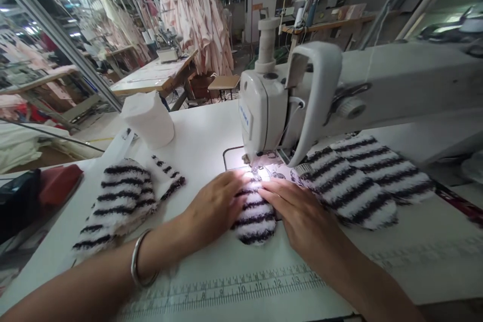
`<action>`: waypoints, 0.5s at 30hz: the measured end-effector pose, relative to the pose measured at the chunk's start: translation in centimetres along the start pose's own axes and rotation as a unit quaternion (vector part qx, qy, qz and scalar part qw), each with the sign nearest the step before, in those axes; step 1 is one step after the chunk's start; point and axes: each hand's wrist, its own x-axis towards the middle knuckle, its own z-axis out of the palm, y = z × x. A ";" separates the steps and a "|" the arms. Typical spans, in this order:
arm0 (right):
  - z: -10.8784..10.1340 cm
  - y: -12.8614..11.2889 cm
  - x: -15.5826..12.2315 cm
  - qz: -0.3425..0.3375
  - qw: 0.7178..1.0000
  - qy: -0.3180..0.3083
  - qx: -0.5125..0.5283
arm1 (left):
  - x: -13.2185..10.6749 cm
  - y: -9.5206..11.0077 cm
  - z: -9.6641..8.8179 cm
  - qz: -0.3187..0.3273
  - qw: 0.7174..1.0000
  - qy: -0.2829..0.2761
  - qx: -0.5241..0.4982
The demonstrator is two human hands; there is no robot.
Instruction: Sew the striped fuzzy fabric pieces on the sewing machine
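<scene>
A fluffy black-and-white striped fabric piece (254, 219) with a rounded near end lies under the needle area of a white sewing machine (260, 105). My left hand (217, 201), with a silver bangle at the wrist, rests on the piece's left edge, fingers stretched towards the presser foot. On its right edge lies my right hand (298, 206), fingers extended flat and pointing to the lit needle area. Both hands press on the cloth from above. The machine lamp's glare partly hides the presser foot and the stitching.
Striped pieces (358, 186) lie right of my right hand, under the machine arm. More striped fabric (116, 201) and a white cone (149, 118) stand at left. A printed ruler (241, 289) runs along the near table. Pink garments (196, 20) hang behind.
</scene>
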 end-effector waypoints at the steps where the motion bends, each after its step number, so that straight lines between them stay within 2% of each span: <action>1: -0.2 -0.4 -0.1 0.003 1.000 -0.001 -0.001 | 0.2 -0.2 -0.6 -0.019 1.000 0.010 0.004; 4: -0.6 -1.7 -0.6 0.002 1.000 0.002 -0.001 | 0.7 -1.2 -2.0 -0.097 0.995 0.018 0.020; 7: -0.4 -2.9 -1.0 -0.006 1.000 0.001 0.004 | 0.8 -2.4 -1.8 -0.159 0.987 -0.010 -0.002; 9: 0.2 -3.3 -1.3 -0.009 1.000 0.006 -0.006 | 0.7 -3.0 -1.2 -0.167 0.985 -0.019 -0.022; 12: 1.2 -3.8 -2.0 -0.014 0.998 0.046 -0.038 | 0.6 -3.4 -0.5 -0.161 0.986 -0.013 -0.034; 15: 1.6 -4.3 -2.6 -0.015 0.996 0.083 -0.038 | 0.5 -2.9 -0.9 -0.147 0.989 -0.008 -0.035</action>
